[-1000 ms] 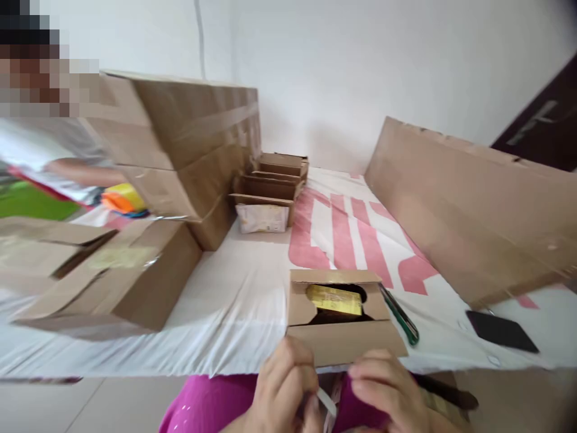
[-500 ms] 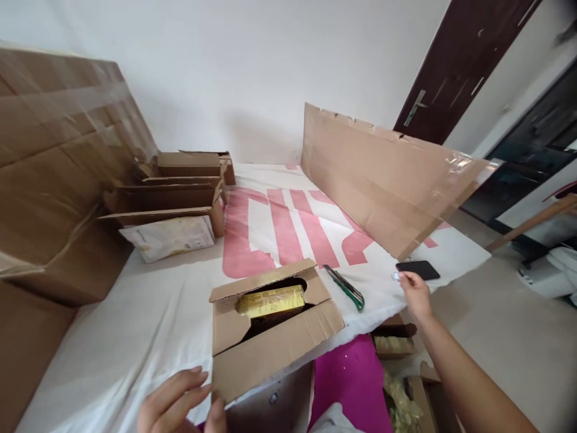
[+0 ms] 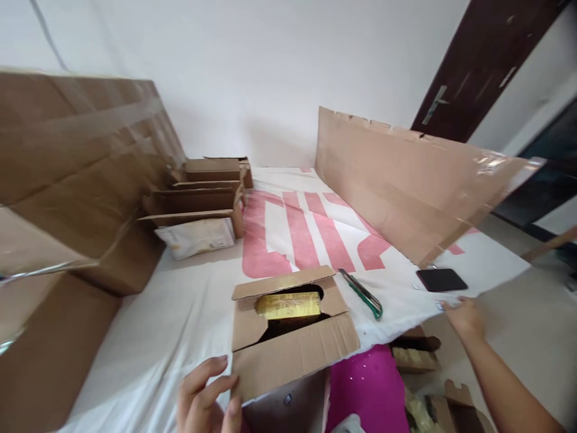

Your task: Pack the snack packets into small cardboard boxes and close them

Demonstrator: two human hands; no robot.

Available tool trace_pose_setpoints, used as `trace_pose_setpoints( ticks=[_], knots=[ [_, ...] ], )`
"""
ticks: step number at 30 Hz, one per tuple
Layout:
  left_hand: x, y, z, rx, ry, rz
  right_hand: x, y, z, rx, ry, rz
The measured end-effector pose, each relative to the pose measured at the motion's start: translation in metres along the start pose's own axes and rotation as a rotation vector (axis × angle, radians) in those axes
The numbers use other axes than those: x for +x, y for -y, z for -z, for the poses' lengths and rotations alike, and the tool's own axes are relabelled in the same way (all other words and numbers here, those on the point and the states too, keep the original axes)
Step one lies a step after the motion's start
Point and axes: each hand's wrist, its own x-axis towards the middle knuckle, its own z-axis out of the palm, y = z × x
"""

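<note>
A small cardboard box (image 3: 293, 364) sits at the table's front edge, its top flaps partly apart. Through the oval opening shows a yellow printed packet (image 3: 288, 305). My left hand (image 3: 207, 397) is at the box's near left corner, fingers curled and thumb below, touching the flap edge. Far to the right, my right hand (image 3: 466, 322) reaches to the table edge with its fingertips pinched at a small white-and-blue sticker (image 3: 440, 305). Just beyond that hand lies a black phone (image 3: 442, 279). A green utility knife (image 3: 362, 294) rests right of the box.
Brown boxes (image 3: 193, 201) line the left side, with a white plastic packet (image 3: 198, 236) before them. A large cardboard panel (image 3: 406, 180) leans on the right. Below the table edge are magenta material (image 3: 365, 388) and open boxes (image 3: 415, 359). The table cover (image 3: 175, 313) is wrinkled.
My right hand has moved from beside the phone's left end to nearer the table edge. My left hand has come closer against the box corner. The camera view has shifted left.
</note>
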Motion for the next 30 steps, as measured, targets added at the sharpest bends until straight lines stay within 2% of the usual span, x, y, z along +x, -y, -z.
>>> trace_pose_setpoints(
  ticks=[2, 4, 7, 10, 13, 15, 16, 19, 22, 26, 28, 30],
  knots=[
    [0.005, -0.003, 0.004, -0.102, 0.033, 0.055, 0.005, 0.012, 0.007, -0.018, -0.047, 0.061],
    [0.015, -0.004, 0.006, -0.235, 0.046, 0.119, 0.004, 0.032, 0.008, -0.006, -0.050, 0.193],
    [0.038, -0.004, 0.009, -0.294, 0.118, 0.157, -0.017, 0.082, 0.004, 0.079, -0.032, 0.590],
    [0.069, -0.007, 0.013, -0.119, 0.354, 0.069, -0.062, 0.148, 0.008, 0.253, -0.006, 0.980],
    [0.094, -0.015, 0.013, 0.052, 0.663, -0.114, -0.111, 0.213, 0.023, 0.446, 0.166, 1.245],
    [0.104, -0.019, 0.010, 0.160, 0.823, -0.159, -0.139, 0.250, 0.034, 0.513, 0.345, 1.375],
    [0.106, -0.020, 0.007, 0.215, 0.864, -0.156, -0.151, 0.266, 0.039, 0.518, 0.448, 1.430],
    [0.105, -0.018, 0.000, 0.356, 0.866, -0.108, -0.178, 0.306, 0.044, 0.389, 0.691, 1.492],
    [0.098, -0.011, -0.003, 0.416, 0.803, -0.015, -0.192, 0.333, 0.036, 0.135, 0.811, 1.420],
    [0.087, -0.007, 0.000, 0.265, 0.756, 0.191, -0.198, 0.350, 0.026, -0.116, 0.847, 1.389],
    [0.083, -0.007, 0.003, 0.198, 0.657, 0.332, -0.199, 0.352, 0.025, -0.106, 0.832, 1.407],
    [0.080, -0.008, 0.006, 0.178, 0.542, 0.468, -0.197, 0.350, 0.028, 0.031, 0.799, 1.420]
  ],
)
